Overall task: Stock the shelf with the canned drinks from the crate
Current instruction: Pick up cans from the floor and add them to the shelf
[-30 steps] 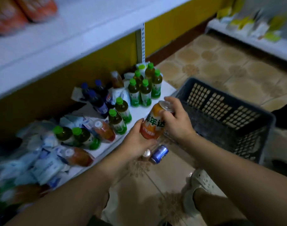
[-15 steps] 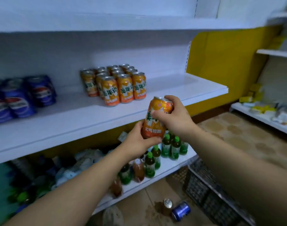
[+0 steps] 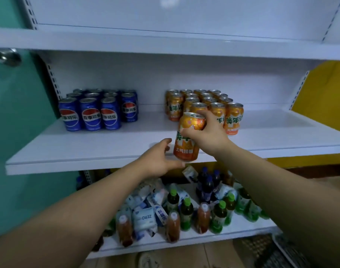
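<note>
We're seeing the right hand (image 3: 208,134) gripping a glossy orange soda can (image 3: 186,146) round its upper half, fingers curled, holding it upright over the front edge of the smooth white shelf (image 3: 88,149). The left hand (image 3: 157,159) is hovering open, fingers loose, just beside the can's base; whether it's touching, we can't tell. Behind, cylindrical orange cans (image 3: 233,117) and blue Pepsi cans (image 3: 91,115) are standing in tight blocks, well apart.
</note>
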`<state>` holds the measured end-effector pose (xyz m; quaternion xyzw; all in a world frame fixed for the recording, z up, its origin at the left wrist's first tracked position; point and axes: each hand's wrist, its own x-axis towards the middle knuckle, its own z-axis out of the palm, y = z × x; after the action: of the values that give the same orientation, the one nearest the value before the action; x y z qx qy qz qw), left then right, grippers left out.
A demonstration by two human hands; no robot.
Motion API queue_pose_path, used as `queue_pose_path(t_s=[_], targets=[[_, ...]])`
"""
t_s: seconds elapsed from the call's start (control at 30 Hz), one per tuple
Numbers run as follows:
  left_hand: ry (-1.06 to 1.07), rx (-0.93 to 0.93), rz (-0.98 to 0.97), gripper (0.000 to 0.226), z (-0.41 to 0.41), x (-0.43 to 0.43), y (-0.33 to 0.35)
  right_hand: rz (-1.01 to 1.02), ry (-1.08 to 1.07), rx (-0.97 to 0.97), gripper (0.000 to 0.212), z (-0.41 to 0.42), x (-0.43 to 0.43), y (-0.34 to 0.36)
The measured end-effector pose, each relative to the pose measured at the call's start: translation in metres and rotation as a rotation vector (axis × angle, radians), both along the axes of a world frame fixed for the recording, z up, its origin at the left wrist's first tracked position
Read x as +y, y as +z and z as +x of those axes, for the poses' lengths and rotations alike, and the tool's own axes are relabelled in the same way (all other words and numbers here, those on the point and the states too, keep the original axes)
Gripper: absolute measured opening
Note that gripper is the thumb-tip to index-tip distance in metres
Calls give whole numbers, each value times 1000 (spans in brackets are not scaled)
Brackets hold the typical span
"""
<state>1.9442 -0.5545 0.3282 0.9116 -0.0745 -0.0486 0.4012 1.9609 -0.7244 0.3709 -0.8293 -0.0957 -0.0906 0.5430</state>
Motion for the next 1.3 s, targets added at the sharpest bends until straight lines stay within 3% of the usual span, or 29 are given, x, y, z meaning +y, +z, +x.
queue_pose_path(t_s=[0.17, 0.23, 0.4, 0.53, 0.63, 0.73, 0.9, 1.07, 1.3], targets=[[64, -82, 520, 85, 34, 44, -8, -112, 12, -17, 79, 38, 24, -6], [74, -84, 632, 80, 52, 57, -16, -196, -6, -37, 82, 54, 29, -11], [106, 2, 703, 78, 84, 63, -25, -337, -10, -122, 77, 85, 31, -18], [107, 11, 705, 80, 90, 64, -30, -947, -102, -415, 72, 100, 21, -10], [111, 5, 702, 81, 88, 64, -32, -1127, -129, -440, 72, 109, 17, -5], [117, -12, 691, 80, 87, 63, -33, -1149, -120, -448, 66, 117, 21, -7], [127, -31, 686, 80, 86, 62, -33, -975, -150, -460, 64, 114, 35, -25], [133, -41, 685, 80, 87, 63, -34, -1294, -162, -438, 82, 130, 35, 0], [134, -30, 678, 80, 86, 62, -34, -1392, 2, -404, 90, 148, 30, 21]])
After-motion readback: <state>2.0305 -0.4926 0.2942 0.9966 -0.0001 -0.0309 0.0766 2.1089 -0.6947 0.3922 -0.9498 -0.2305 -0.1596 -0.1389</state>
